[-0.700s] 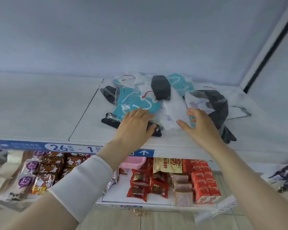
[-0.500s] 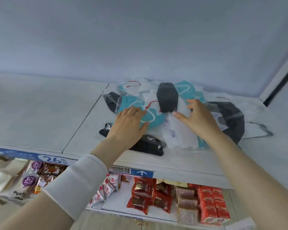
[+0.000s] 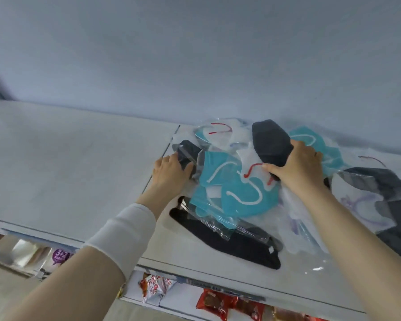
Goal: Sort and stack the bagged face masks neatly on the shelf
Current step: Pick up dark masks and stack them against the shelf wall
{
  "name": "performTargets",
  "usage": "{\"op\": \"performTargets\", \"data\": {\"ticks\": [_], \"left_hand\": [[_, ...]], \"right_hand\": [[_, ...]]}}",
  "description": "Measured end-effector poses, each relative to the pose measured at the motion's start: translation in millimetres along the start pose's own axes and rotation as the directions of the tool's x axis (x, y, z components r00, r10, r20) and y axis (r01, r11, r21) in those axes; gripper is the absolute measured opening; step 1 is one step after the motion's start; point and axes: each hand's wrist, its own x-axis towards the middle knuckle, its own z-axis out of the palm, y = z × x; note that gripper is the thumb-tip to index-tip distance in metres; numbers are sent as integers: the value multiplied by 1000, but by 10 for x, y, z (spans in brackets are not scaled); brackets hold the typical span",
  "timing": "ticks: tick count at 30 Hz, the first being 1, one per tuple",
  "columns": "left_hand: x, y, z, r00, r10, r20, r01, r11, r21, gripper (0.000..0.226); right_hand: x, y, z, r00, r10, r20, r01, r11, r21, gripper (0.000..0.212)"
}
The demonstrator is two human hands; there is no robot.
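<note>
Both hands moved back: my left hand (image 3: 169, 173) now grips a black bagged mask (image 3: 189, 149), right hand (image 3: 298, 169) clutches a dark grey mask (image 3: 270, 141) near the back edge of the shelf (image 3: 79, 158) (sorting darks first, I guess).

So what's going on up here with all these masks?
A person is working through a loose pile of bagged face masks on the white shelf. The left hand grips a dark bagged mask at the pile's left edge; the right hand grips a dark grey mask near the back. Teal bagged masks and a long black mask lie unstacked.
</note>
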Motion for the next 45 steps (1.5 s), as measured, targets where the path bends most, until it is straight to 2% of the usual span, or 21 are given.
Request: {"op": "performTargets", "data": {"ticks": [2,4,6,9,11,13,15,17,18,22,24,27,29,32,38,40,42,45], "left_hand": [[150,-1,-5,999,35,-17,-35,999,-39,54],[282,5,-29,997,70,-31,-72,994,-82,53],[409,-4,-38,997,77,-30,-80,989,-124,57],[570,-53,-24,999,36,-11,-38,961,-275,68],[625,-75,-37,1000,22,10,-16,916,-401,59],[638,-98,-92,999,17,43,10,819,-574,37],[637,-152,-184,996,-11,90,78,612,-787,19],[634,-241,-328,992,-46,116,125,421,-898,8],[634,-294,-412,993,-63,98,115,373,-921,7],[632,-483,-745,991,-132,-35,-1,251,-968,8],[593,-534,-848,988,-136,-76,-48,195,-980,7],[508,-535,-904,979,-157,-131,-101,187,-977,10],[442,-504,-870,980,-168,-109,-89,122,-989,11],[291,-397,-805,991,-134,7,4,-28,-1000,18],[28,-212,-717,991,19,133,133,-25,-991,68],[-30,-179,-659,989,48,139,136,48,-990,74],[-60,-131,-607,989,69,130,123,93,-988,81],[-108,-73,-560,988,114,99,92,70,-993,94]], "right_hand": [[-28,-58,-57,997,41,-64,-26,976,215,74],[-62,-135,-119,995,82,-63,-55,933,356,67],[-91,-195,-153,992,111,-54,-77,898,433,64],[-206,-301,-160,983,179,-52,-130,858,496,60],[-311,-364,-139,977,211,-32,-163,836,523,49],[-397,-432,-112,981,196,8,-160,774,613,30],[-456,-506,-94,984,169,62,-162,684,711,13],[-491,-585,-76,985,148,91,-163,608,777,17],[-501,-619,-63,985,144,91,-159,589,793,19],[-516,-843,-56,992,81,100,-128,578,806,26],[-545,-979,-62,995,21,101,-93,604,792,28],[-629,-1131,-47,992,-40,122,-77,572,816,25],[-692,-1201,-26,983,-72,170,-111,504,857,25],[-762,-1191,-1,970,-90,227,-171,415,893,31],[-924,-1075,-34,964,-148,222,-124,486,865,44],[-993,-1089,-33,962,-147,228,-143,439,887,42],[-1052,-1139,-25,950,-141,278,-209,371,905,29],[-1119,-1209,17,943,-218,250,-148,399,905,26]]}}
